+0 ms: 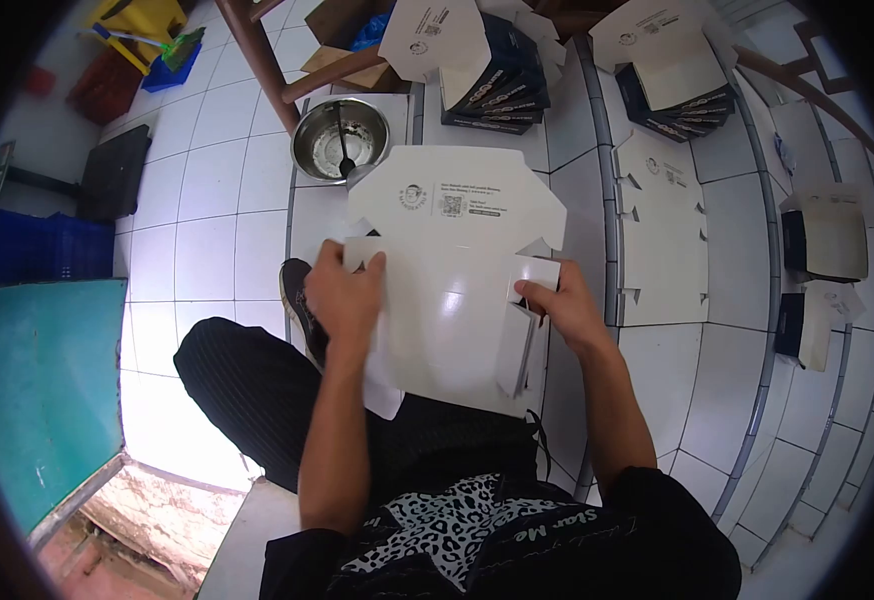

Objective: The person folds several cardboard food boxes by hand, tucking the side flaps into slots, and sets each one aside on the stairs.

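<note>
A white cardboard box blank (447, 265) with a printed logo and a QR code on its upper flap lies over my lap. My left hand (347, 295) pinches a folded flap at its left edge, thumb on top. On the opposite side, my right hand (564, 305) grips the right flap between thumb and fingers. Both side flaps are partly folded up, and a narrow folded strip stands along the lower right side. The fingers under the cardboard are hidden.
A metal bowl (341, 140) with a dark-handled utensil stands beyond the blank. Stacked dark-printed boxes (497, 85) are behind it, with more boxes (672, 100) further right. A flat white blank (662, 235) lies on the tiles. Blue crates (42, 248) stand left.
</note>
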`<state>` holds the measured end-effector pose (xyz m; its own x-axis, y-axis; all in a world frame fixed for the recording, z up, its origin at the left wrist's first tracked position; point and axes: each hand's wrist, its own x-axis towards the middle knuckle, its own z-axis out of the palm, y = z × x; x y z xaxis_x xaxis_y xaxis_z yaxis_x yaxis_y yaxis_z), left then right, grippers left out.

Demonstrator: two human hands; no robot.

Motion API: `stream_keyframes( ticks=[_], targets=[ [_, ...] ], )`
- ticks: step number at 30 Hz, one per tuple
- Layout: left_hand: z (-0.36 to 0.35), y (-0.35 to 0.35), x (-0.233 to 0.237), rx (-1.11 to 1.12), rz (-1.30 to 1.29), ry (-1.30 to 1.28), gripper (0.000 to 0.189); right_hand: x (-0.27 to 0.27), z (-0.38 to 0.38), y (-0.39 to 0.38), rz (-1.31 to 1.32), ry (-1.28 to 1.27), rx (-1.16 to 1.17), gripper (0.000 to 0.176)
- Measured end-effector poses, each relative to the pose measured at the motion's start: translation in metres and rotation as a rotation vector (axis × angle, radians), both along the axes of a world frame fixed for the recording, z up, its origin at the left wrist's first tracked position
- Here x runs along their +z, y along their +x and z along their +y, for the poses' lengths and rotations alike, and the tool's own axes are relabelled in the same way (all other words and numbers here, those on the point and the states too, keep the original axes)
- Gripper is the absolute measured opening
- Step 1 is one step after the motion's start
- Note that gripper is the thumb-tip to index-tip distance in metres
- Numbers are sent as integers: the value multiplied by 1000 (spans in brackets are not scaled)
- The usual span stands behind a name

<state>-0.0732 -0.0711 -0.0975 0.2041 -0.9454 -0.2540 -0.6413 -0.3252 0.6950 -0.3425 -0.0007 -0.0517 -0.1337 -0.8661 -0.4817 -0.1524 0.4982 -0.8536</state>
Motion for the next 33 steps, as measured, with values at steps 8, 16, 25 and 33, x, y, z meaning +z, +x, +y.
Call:
stream_keyframes(
  ticks=[8, 16, 25, 33],
  targets=[
    [37, -63, -34, -219, 16, -403, 50, -12, 10, 2, 117, -112, -81, 17],
    [-7, 20, 31, -293, 711, 367, 35, -2, -21, -42, 701, -105, 133, 16],
    [51, -15, 46, -21, 639, 307, 44, -11, -31, 48, 1300, -153, 523, 18],
    [25, 46, 29, 282, 966, 196, 42, 23, 28, -8, 806, -591, -99, 46]
  ],
)
